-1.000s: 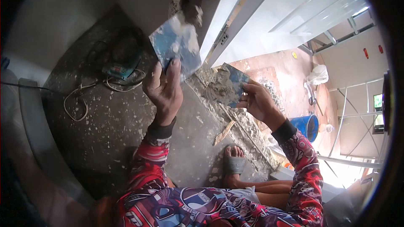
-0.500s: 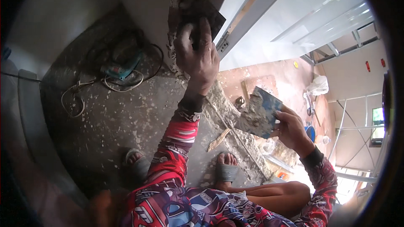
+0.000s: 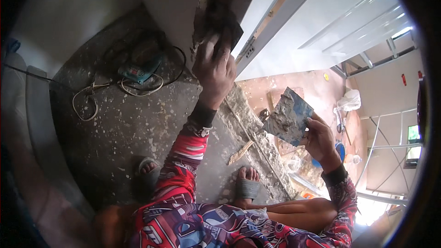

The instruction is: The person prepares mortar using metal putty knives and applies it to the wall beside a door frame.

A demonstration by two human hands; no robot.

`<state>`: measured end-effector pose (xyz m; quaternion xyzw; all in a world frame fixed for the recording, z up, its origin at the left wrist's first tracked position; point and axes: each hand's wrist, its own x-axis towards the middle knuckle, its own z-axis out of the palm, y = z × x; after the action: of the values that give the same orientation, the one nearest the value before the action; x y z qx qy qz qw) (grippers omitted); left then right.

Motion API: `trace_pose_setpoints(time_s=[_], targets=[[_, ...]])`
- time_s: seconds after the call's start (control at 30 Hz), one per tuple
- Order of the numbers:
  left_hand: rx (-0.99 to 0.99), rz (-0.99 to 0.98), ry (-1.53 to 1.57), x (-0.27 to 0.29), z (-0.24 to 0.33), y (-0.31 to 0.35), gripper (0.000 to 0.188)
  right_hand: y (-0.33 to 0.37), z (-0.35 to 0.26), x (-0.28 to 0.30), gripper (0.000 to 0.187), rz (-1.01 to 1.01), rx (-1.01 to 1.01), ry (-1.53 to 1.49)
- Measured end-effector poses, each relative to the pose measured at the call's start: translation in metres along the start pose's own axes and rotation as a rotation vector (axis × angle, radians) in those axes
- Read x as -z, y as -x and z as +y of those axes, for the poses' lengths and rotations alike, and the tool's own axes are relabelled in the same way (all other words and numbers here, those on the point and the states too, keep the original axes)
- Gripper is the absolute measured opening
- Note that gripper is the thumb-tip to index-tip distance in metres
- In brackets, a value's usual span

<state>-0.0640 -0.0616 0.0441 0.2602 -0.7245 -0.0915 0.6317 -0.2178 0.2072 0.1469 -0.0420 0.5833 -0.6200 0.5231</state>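
Two flat plates in hand, one at the wall edge, one bearing paste

Left hand (image 3: pixel 215 71): raised, fingers extended over a dark plate (image 3: pixel 236 36) and gripping it; thumb placement hard to read in the shadow. Plate sits between the rough wall edge (image 3: pixel 200 18) and the white frame (image 3: pixel 294 16); contact with the surface behind: cannot tell.

Right hand (image 3: pixel 320 138): pinches the near edge of a blue plate (image 3: pixel 302 109) between thumb and fingers. Plate is tilted, held out over the floor, its upper face largely covered with grey paste (image 3: pixel 284 112).

Surroundings: teal power tool (image 3: pixel 139 70) with looped cords on the speckled floor (image 3: pixel 133 142), left side. Wood scrap (image 3: pixel 241 152) near the sandalled foot (image 3: pixel 248 187). Blue bucket (image 3: pixel 340 150) beyond the right hand, partly hidden.
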Motion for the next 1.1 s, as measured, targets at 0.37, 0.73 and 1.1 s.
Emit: trace_pose_setpoints(time_s=[0.37,0.73,1.1], targets=[[-0.085,0.181,-0.002,0.018,0.011,-0.028,0.027,0.007,0.01,0.012,0.036,-0.033,-0.002,-0.019],[0.027,-0.015,-0.112,0.024,-0.002,-0.038,0.01,0.013,0.01,0.012,0.03,-0.018,0.018,0.013],[0.162,0.013,0.006,0.034,-0.016,-0.034,0.009,0.018,0.011,0.011,0.035,-0.049,0.019,0.034]])
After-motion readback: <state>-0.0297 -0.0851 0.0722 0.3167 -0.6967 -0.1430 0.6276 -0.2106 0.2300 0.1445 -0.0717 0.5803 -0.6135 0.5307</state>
